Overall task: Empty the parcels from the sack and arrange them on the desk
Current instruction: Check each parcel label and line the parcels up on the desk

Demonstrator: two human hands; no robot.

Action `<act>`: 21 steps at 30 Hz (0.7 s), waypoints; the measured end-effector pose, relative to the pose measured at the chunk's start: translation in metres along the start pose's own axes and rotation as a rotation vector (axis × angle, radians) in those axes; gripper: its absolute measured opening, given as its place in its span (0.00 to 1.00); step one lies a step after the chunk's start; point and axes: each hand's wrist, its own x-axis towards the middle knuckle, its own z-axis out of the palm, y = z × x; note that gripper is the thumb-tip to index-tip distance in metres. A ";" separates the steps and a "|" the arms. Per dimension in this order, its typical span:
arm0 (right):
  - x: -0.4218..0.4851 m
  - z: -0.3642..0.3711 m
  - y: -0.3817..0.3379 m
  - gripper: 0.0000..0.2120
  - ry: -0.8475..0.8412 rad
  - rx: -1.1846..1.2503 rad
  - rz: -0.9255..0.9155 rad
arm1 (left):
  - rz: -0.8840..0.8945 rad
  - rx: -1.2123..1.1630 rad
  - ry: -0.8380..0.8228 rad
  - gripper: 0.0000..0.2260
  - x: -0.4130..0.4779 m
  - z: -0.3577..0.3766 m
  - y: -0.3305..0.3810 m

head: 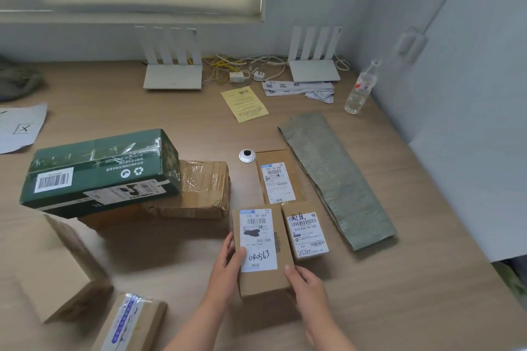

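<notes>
Both hands hold a small brown parcel (261,251) with a white label: my left hand (228,268) grips its left side, my right hand (306,285) its lower right corner. To its right lies a smaller labelled parcel (306,232), and behind them a flat labelled parcel (278,178). The grey-green sack (336,177) lies folded flat on the desk at the right. A green box (99,172) rests on a taped brown parcel (199,191). Two more brown parcels sit at lower left, a plain one (54,268) and one with blue tape (131,325).
The wooden desk (399,279) has a round cable hole (247,155). Two white routers (172,65) (313,60), cables, a yellow sheet (244,104), paper strips and a plastic bottle (360,88) stand along the back. A white paper (20,128) lies at far left.
</notes>
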 end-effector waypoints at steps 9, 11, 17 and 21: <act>-0.002 -0.002 0.000 0.08 0.065 -0.023 -0.052 | -0.056 0.040 -0.036 0.23 -0.009 0.005 0.009; -0.004 0.000 0.002 0.13 0.096 -0.060 -0.059 | -0.052 0.060 -0.033 0.24 -0.009 0.003 0.009; -0.014 -0.001 -0.020 0.16 0.297 -0.070 -0.157 | -0.054 0.113 -0.004 0.41 -0.022 -0.008 0.017; -0.021 0.006 -0.038 0.13 0.347 -0.100 -0.253 | 0.000 0.138 0.020 0.32 -0.030 -0.016 0.033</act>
